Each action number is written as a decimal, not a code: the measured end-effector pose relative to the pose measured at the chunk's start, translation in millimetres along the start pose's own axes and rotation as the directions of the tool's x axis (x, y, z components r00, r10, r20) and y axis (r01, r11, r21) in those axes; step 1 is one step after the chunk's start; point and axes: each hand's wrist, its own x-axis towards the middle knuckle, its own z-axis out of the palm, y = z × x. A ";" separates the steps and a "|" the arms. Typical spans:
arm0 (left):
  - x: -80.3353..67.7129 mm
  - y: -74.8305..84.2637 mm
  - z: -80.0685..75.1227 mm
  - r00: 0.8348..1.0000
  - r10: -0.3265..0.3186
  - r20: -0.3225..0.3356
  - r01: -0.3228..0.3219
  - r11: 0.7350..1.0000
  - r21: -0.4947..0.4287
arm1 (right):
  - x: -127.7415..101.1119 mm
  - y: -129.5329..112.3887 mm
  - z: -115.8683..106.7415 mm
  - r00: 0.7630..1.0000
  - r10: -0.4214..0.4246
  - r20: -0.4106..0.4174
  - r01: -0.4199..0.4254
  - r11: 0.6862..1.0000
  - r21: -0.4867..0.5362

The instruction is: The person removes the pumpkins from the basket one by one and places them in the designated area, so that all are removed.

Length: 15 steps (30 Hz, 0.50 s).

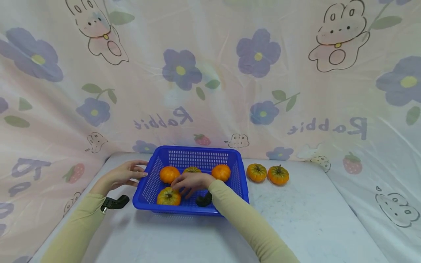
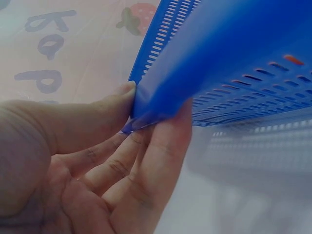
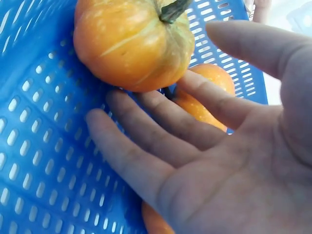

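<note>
A blue plastic basket with slotted walls stands on the table, with several small orange pumpkins inside. My left hand holds the basket's left rim, thumb on one side and fingers on the other in the left wrist view. Inside the basket, my right hand reaches down with fingers extended. Its fingertips are right at the front-left pumpkin, which has a dark green stem. Behind that lies another orange pumpkin. A greenish pumpkin is partly hidden by the right hand, and one more pumpkin sits toward the right.
To the right of the basket, two pumpkins, one greenish-orange and one orange, sit side by side on the white table. A patterned cloth with flowers and rabbits hangs behind and around the table.
</note>
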 end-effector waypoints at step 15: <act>-1.6 3.8 0.2 1.000 -0.004 0.013 0.004 1.000 -0.007 | -1.5 1.0 -0.9 0.999 -0.052 -0.013 0.052 0.998 0.036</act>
